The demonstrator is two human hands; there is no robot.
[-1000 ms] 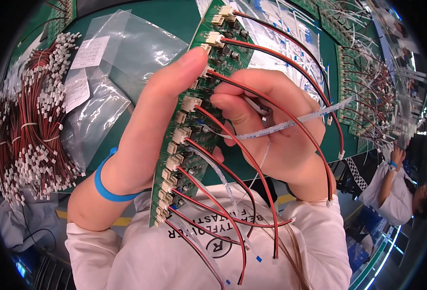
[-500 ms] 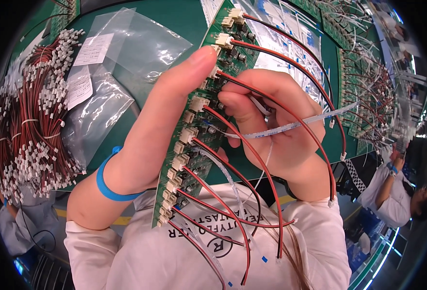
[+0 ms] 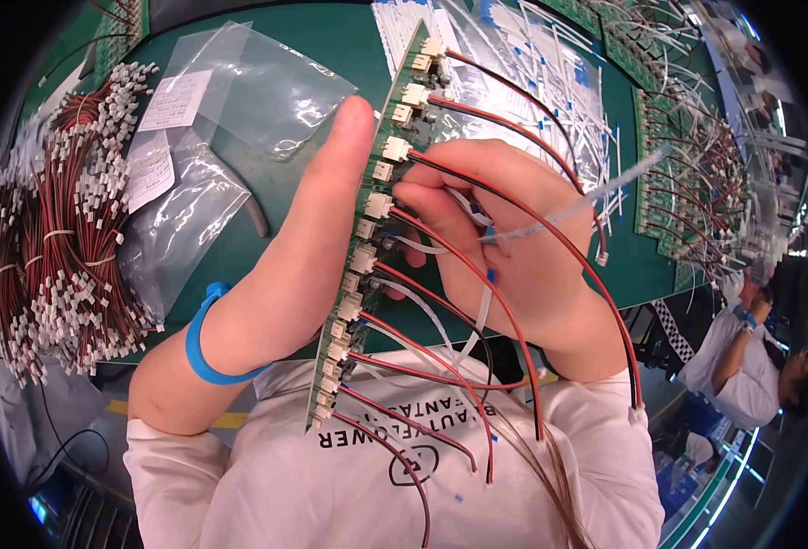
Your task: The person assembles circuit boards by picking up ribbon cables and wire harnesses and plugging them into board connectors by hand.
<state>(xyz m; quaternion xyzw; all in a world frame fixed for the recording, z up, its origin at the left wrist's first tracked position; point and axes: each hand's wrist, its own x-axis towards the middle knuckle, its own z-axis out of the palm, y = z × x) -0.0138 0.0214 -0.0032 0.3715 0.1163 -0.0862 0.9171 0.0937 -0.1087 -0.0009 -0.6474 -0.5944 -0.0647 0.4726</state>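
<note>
My left hand point(image 3: 317, 229) holds a long green circuit board point(image 3: 363, 231) nearly edge-on, its thumb along the left edge and the other fingers hidden behind. Cream connectors line the board, and red-and-black wire leads point(image 3: 523, 206) hang from them to the right. Close against the board's right side, my right hand point(image 3: 523, 247) has its thumb and forefinger pinched together. White flat ribbon cables with blue ends lie within its curled fingers. One ribbon cable point(image 3: 596, 197) runs across the palm and sticks out to the right. The pinched tip is hidden by the fingers.
Bundles of red-and-black leads point(image 3: 65, 229) with white plugs lie at left, beside clear plastic bags point(image 3: 267, 91) with paper labels. White ribbon cables point(image 3: 550, 82) are spread at the back. More wired boards point(image 3: 687, 174) are stacked at right. A co-worker point(image 3: 742, 366) sits beyond.
The board has turned more edge-on and shifted slightly down. My left thumb has moved from its face to its left edge. My right hand has moved slightly left, still pinching.
</note>
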